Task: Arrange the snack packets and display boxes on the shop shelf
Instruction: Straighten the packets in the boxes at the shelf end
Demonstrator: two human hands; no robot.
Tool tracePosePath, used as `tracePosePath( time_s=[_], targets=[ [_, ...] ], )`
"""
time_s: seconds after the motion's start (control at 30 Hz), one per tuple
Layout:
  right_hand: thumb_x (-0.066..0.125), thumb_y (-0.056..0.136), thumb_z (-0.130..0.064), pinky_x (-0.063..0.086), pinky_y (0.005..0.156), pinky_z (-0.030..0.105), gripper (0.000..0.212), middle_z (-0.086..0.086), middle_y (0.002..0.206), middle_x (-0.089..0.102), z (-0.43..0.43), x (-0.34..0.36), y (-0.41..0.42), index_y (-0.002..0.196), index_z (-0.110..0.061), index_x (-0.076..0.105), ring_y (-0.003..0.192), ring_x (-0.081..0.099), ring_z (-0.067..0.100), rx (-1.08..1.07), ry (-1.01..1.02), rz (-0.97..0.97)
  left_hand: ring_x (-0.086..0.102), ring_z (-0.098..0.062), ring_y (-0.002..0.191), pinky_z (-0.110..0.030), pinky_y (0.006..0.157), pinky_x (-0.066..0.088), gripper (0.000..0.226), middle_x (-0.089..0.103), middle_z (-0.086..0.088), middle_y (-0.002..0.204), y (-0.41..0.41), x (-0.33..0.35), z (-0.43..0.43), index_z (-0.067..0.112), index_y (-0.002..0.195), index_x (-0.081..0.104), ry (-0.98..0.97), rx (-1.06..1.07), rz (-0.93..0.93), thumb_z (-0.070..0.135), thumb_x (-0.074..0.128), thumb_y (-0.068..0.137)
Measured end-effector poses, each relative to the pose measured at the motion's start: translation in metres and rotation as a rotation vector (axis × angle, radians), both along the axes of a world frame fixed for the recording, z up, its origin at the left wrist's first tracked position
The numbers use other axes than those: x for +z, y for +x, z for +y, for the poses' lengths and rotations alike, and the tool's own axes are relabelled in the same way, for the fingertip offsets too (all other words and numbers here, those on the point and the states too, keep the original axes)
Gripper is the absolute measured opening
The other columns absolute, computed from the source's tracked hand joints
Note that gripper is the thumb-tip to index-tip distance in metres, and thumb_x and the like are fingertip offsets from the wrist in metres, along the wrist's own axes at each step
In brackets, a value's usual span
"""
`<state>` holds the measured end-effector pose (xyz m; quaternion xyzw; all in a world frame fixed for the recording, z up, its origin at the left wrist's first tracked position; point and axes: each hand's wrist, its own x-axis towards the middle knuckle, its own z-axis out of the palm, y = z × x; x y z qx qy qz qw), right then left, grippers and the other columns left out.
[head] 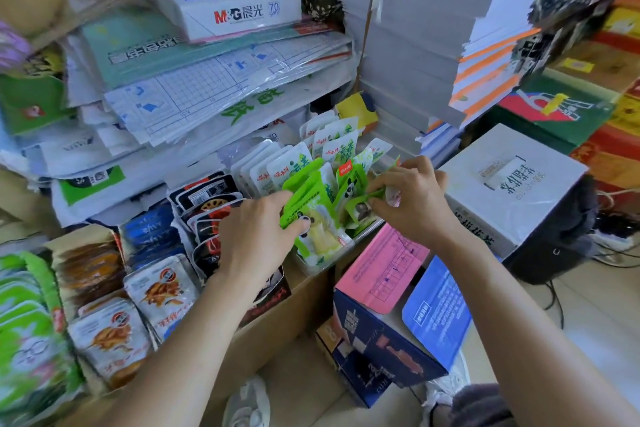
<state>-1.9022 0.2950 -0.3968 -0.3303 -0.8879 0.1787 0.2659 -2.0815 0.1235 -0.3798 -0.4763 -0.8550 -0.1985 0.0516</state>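
Observation:
Green panda snack packets (317,211) stand in a clear display tray (367,230) at the shelf's front edge. My left hand (258,236) grips the front packets, thumb on a packet's face. My right hand (410,199) pinches the top of another green packet (362,210) on the tray's right side. Behind them stand white and green packets (332,146). Left of the tray sit black packets (207,208), blue packets (152,229) and white packets with orange print (162,288) in open display boxes.
Stacks of paper and plastic sheets (194,80) pile up behind the snacks. A tall stack of white paper reams (415,45) stands to the right. Below the shelf edge sit a pink and blue carton (391,291) and a white box (509,187).

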Motion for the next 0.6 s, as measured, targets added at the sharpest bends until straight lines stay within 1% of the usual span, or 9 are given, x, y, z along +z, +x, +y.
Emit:
tracePosePath(
  time_s=[0.07, 0.1, 0.17, 0.27, 0.3, 0.37, 0.4, 0.47, 0.6],
  targets=[
    [0.073, 0.08, -0.044, 0.022, 0.088, 0.041, 0.014, -0.033, 0.077, 0.055, 0.002, 0.002, 0.0, 0.082, -0.03, 0.073, 0.109, 0.037, 0.018, 0.008, 0.003, -0.007, 0.068, -0.032, 0.075, -0.034, 0.055, 0.048, 0.045, 0.07, -0.005, 0.071, 0.003, -0.002, 0.0, 0.019, 0.104, 0.073, 0.044, 0.025, 0.039, 0.056, 0.077, 0.08],
    [0.07, 0.078, -0.054, 0.023, 0.088, 0.042, 0.024, -0.033, 0.077, 0.055, 0.002, 0.003, 0.0, 0.081, -0.031, 0.073, 0.107, 0.036, 0.016, 0.009, 0.006, -0.014, 0.068, -0.03, 0.076, -0.032, 0.055, 0.046, 0.043, 0.07, -0.003, 0.073, 0.004, -0.003, 0.0, 0.019, 0.101, 0.073, 0.065, 0.038, 0.07, 0.056, 0.079, 0.078],
    [0.063, 0.072, -0.067, 0.023, 0.087, 0.042, 0.039, -0.031, 0.074, 0.054, 0.003, 0.004, -0.002, 0.081, -0.03, 0.073, 0.106, 0.034, 0.014, 0.0, -0.011, -0.023, 0.067, -0.026, 0.092, -0.03, 0.058, 0.044, 0.048, 0.071, 0.0, 0.096, 0.003, -0.004, 0.003, 0.022, 0.108, 0.072, 0.12, 0.066, 0.129, 0.052, 0.085, 0.072],
    [0.063, 0.072, -0.069, 0.025, 0.09, 0.044, 0.047, -0.026, 0.079, 0.057, 0.004, 0.002, -0.007, 0.103, -0.035, 0.072, 0.108, 0.035, 0.018, -0.044, -0.032, -0.072, 0.055, -0.026, 0.101, -0.035, 0.069, 0.046, 0.072, 0.058, -0.005, 0.113, 0.003, -0.008, 0.006, 0.023, 0.127, 0.059, 0.134, 0.034, 0.271, 0.038, 0.092, 0.064],
    [0.065, 0.074, -0.066, 0.025, 0.09, 0.045, 0.05, -0.024, 0.086, 0.06, 0.005, 0.0, -0.01, 0.114, -0.037, 0.068, 0.111, 0.035, 0.021, -0.06, -0.018, -0.111, 0.051, -0.027, 0.103, -0.037, 0.078, 0.046, 0.078, 0.055, -0.007, 0.119, 0.004, -0.01, 0.009, 0.023, 0.134, 0.055, 0.138, -0.029, 0.327, 0.031, 0.091, 0.065],
    [0.07, 0.079, -0.057, 0.022, 0.088, 0.042, 0.057, -0.018, 0.11, 0.062, 0.007, -0.005, -0.015, 0.131, -0.036, 0.06, 0.117, 0.033, 0.025, -0.084, 0.01, -0.174, 0.047, -0.029, 0.112, -0.043, 0.089, 0.044, 0.077, 0.055, -0.007, 0.131, 0.005, -0.016, 0.014, 0.023, 0.137, 0.057, 0.149, -0.188, 0.375, 0.012, 0.088, 0.067],
    [0.071, 0.079, -0.055, 0.021, 0.087, 0.042, 0.061, -0.016, 0.12, 0.061, 0.008, -0.007, -0.017, 0.136, -0.036, 0.056, 0.12, 0.031, 0.026, -0.092, 0.01, -0.187, 0.046, -0.029, 0.116, -0.046, 0.092, 0.043, 0.073, 0.057, -0.004, 0.134, 0.004, -0.018, 0.015, 0.023, 0.134, 0.061, 0.154, -0.242, 0.364, 0.006, 0.085, 0.068],
    [0.071, 0.079, -0.055, 0.023, 0.089, 0.044, 0.066, -0.016, 0.127, 0.058, 0.012, -0.006, -0.021, 0.14, -0.037, 0.051, 0.122, 0.03, 0.025, -0.097, -0.015, -0.194, 0.046, -0.026, 0.119, -0.047, 0.097, 0.044, 0.064, 0.06, 0.0, 0.135, -0.001, -0.021, 0.017, 0.022, 0.131, 0.065, 0.157, -0.257, 0.293, 0.01, 0.085, 0.071],
    [0.07, 0.078, -0.061, 0.023, 0.087, 0.044, 0.062, -0.017, 0.115, 0.063, 0.012, -0.002, -0.035, 0.134, -0.04, 0.056, 0.119, 0.032, 0.025, -0.081, 0.003, -0.245, 0.046, -0.021, 0.116, -0.04, 0.101, 0.044, 0.067, 0.062, 0.006, 0.132, -0.01, -0.02, 0.016, 0.022, 0.133, 0.064, 0.133, -0.238, 0.136, 0.029, 0.088, 0.072]
  ],
)
